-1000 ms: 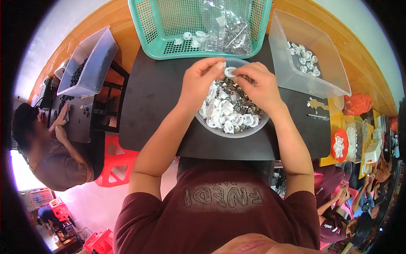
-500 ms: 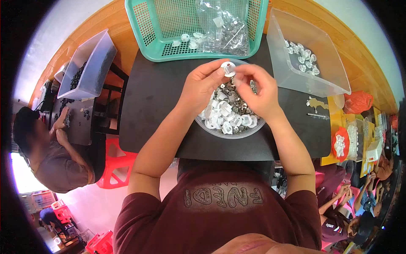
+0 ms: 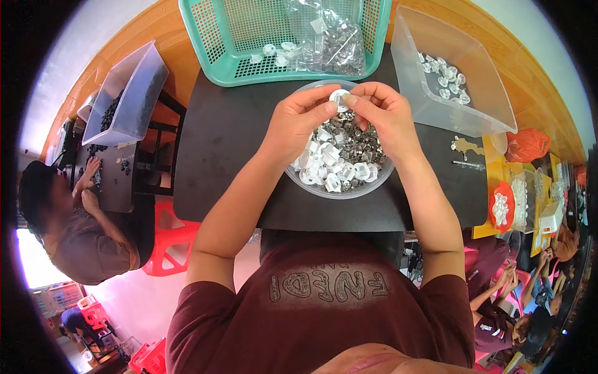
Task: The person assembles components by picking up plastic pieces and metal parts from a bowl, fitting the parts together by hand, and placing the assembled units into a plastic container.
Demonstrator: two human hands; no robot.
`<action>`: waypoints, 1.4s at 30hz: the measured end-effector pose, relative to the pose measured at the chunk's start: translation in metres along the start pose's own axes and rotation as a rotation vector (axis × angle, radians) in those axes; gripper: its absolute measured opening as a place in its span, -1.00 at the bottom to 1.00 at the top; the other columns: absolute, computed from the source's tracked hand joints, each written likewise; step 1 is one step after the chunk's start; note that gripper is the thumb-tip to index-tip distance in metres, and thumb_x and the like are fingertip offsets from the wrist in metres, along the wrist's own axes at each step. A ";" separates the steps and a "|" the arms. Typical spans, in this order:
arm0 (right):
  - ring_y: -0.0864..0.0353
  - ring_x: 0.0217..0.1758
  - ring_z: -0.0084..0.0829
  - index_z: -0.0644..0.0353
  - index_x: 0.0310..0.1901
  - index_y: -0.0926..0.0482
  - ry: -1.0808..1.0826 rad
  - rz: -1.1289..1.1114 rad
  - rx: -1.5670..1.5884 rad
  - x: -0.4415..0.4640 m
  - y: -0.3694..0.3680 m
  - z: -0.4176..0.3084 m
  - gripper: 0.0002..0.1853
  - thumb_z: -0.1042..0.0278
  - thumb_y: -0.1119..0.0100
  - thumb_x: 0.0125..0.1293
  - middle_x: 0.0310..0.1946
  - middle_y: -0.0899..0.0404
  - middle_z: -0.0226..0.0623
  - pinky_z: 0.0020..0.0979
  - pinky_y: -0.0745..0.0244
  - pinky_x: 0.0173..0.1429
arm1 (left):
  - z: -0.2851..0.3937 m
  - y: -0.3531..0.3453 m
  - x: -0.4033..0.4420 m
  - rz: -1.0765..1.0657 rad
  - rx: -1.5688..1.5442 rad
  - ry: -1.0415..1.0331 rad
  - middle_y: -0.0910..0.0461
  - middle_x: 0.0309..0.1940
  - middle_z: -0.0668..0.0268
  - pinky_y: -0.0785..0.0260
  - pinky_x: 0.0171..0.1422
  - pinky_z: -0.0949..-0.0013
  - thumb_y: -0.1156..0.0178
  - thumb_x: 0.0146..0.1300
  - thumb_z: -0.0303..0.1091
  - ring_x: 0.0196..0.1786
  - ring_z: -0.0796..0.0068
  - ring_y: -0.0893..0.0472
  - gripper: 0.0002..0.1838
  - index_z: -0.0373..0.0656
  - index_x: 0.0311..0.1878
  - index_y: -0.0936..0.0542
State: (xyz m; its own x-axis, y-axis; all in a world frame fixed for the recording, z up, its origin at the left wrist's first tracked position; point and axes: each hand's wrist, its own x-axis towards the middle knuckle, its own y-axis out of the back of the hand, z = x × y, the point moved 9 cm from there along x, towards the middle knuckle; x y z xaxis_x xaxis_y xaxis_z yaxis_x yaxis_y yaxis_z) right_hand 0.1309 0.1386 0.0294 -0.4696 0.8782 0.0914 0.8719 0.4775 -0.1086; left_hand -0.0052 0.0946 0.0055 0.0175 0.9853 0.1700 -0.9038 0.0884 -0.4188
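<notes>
My L hand (image 3: 299, 124) has the white pc (image 3: 339, 98) pinched b/w thumb & index; R hand's (image 3: 385, 124) thumb & index close on its other side, almost no gap. Can't tell if R also has a small bit. Pc is above the far part of the round tub (image 3: 344, 195). Best w/ a light, steady L pinch, R fingertips doing fine adj., all low over the tub to catch drops.

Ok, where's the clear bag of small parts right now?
In the head view, the clear bag lies in the right half of the green basket, right of a few loose white pieces and beyond the round bowl.
</notes>
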 end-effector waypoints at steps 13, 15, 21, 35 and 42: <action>-0.62 -0.11 -0.02 0.25 -0.26 -0.66 0.082 -0.153 -1.199 0.001 0.000 0.015 -0.83 0.33 -0.19 0.24 -0.25 -0.62 -0.03 -0.08 -0.49 0.00 | -0.001 0.012 0.002 0.068 -0.228 0.038 -0.61 0.09 0.14 -0.49 0.32 0.30 -0.10 0.44 -0.46 0.13 0.32 -0.63 -0.64 -0.34 0.25 -0.48; -0.62 -0.11 -0.01 0.24 -0.25 -0.66 0.086 -0.164 -1.192 0.001 -0.002 0.014 -0.83 0.34 -0.19 0.24 -0.24 -0.62 -0.03 -0.07 -0.49 0.00 | 0.000 0.011 0.002 0.065 -0.257 0.040 -0.60 0.09 0.13 -0.50 0.32 0.31 -0.09 0.44 -0.46 0.13 0.30 -0.63 -0.64 -0.35 0.25 -0.47; -0.66 -0.21 -0.10 0.23 -0.21 -0.65 0.088 -0.098 -0.965 0.002 0.003 -0.001 -0.84 0.36 -0.21 0.23 -0.28 -0.65 -0.09 -0.21 -0.55 -0.07 | 0.002 0.009 0.001 0.055 -0.318 0.034 -0.60 0.09 0.09 -0.50 0.33 0.29 -0.07 0.46 -0.45 0.13 0.27 -0.63 -0.64 -0.40 0.25 -0.46; -0.64 -0.28 -0.35 0.18 -0.26 -0.72 0.706 0.069 -0.623 -0.031 -0.013 -0.070 -0.83 0.58 -0.39 0.08 -0.33 -0.65 -0.31 -0.42 -0.56 -0.17 | 0.002 0.004 -0.002 0.028 -0.165 -0.016 -0.65 0.03 0.24 -0.48 0.18 0.37 -0.21 0.38 -0.47 0.06 0.48 -0.61 -0.68 -0.31 0.16 -0.58; -0.61 -0.25 -0.33 0.14 -0.27 -0.73 0.898 0.073 -0.763 -0.040 -0.023 -0.075 -0.78 0.58 -0.43 0.00 -0.31 -0.59 -0.35 -0.38 -0.54 -0.19 | 0.001 0.005 -0.003 0.007 -0.065 -0.044 -0.63 0.08 0.16 -0.49 0.26 0.28 -0.18 0.38 -0.52 0.12 0.38 -0.62 -0.66 -0.33 0.19 -0.55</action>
State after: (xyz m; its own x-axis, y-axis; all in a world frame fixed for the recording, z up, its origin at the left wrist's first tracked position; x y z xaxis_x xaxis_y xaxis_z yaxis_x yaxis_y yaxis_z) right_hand 0.1396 0.0903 0.1022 -0.4145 0.4220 0.8063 0.8931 0.0183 0.4495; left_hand -0.0100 0.0915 0.0040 -0.0091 0.9786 0.2057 -0.8742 0.0920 -0.4767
